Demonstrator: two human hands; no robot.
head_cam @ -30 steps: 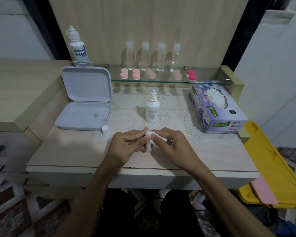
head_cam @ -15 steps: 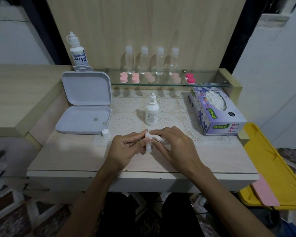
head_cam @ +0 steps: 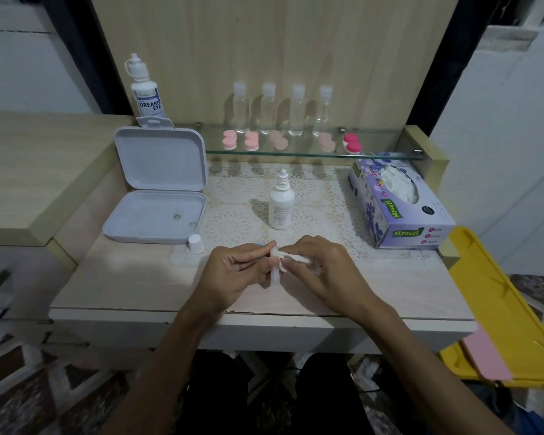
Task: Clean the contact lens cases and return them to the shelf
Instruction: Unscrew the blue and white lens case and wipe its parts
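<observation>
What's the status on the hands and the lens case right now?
Left hand grips white lens case. Right hand pinches tissue against it. Five cases on glass shelf. Nothing in the way.

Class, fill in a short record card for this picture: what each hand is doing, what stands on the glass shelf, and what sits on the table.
left hand: holds a small white lens case
right hand: pinches a white tissue against the case
glass shelf: four clear bottles, five pink lens cases
table: open white box, loose white cap, white dropper bottle, tissue box
</observation>
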